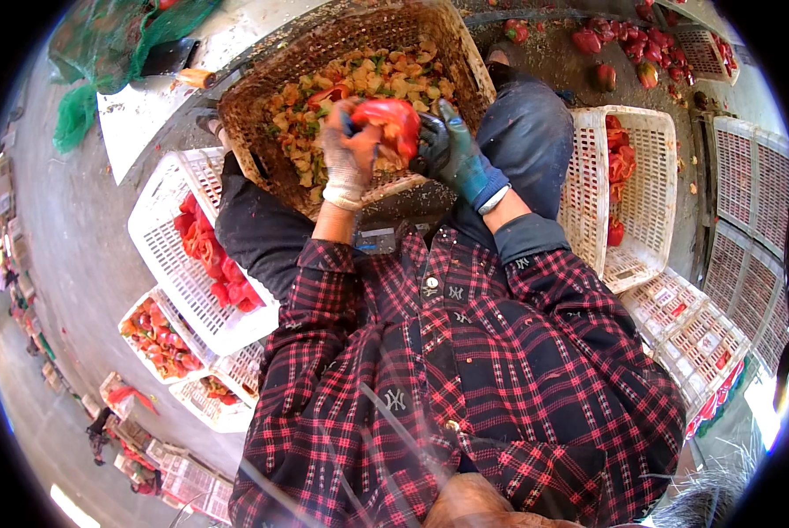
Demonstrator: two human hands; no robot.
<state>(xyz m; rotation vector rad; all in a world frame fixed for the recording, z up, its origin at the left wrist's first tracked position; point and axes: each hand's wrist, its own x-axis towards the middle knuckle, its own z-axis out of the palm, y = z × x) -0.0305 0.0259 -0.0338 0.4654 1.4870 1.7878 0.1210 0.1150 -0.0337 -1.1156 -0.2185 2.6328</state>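
A red bell pepper [393, 125] is gripped in my left hand [349, 154], which wears a soiled pale knit glove. My right hand [458, 157], in a blue-green coated glove, is at the pepper's right side, fingers curled and thumb raised. Whatever those fingers hold, if anything, is hidden. Both hands are above a dirty plastic crate [459, 53] between my knees. Inside it lies a heap of pale pepper cores [359, 75] with seeds, green stems and some red scraps.
White crates with red peppers stand at my left [161, 207] and right [658, 176]. Loose peppers [645, 44] lie on the floor at the far right. A wooden-handled knife [197, 78] and green netting [113, 44] rest at the far left. Stacked crates [746, 167] line the right side.
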